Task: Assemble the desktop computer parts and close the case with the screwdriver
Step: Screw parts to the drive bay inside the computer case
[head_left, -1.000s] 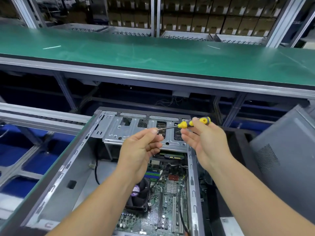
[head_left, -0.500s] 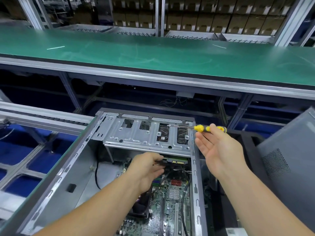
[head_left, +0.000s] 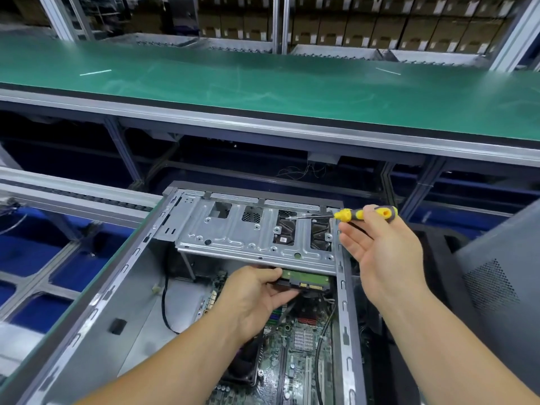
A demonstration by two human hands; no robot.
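Fingers of my left hand (head_left: 257, 293) curl around the hard drive (head_left: 306, 280), which sits just under the metal drive cage (head_left: 233, 232) inside the open computer case (head_left: 96, 317). My right hand (head_left: 380, 247) pinches the yellow screwdriver (head_left: 350, 214) at the handle, its other fingers loose, tip pointing left over the cage. Motherboard (head_left: 301, 361) lies below.

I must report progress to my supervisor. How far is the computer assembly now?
Done: the motherboard sits inside the open case. In hand: the left hand holds the hard drive at the mouth of the drive cage, and the right hand holds the screwdriver above it. Left: the drive looks not fully seated, and the side panel is off, leaning at the right.
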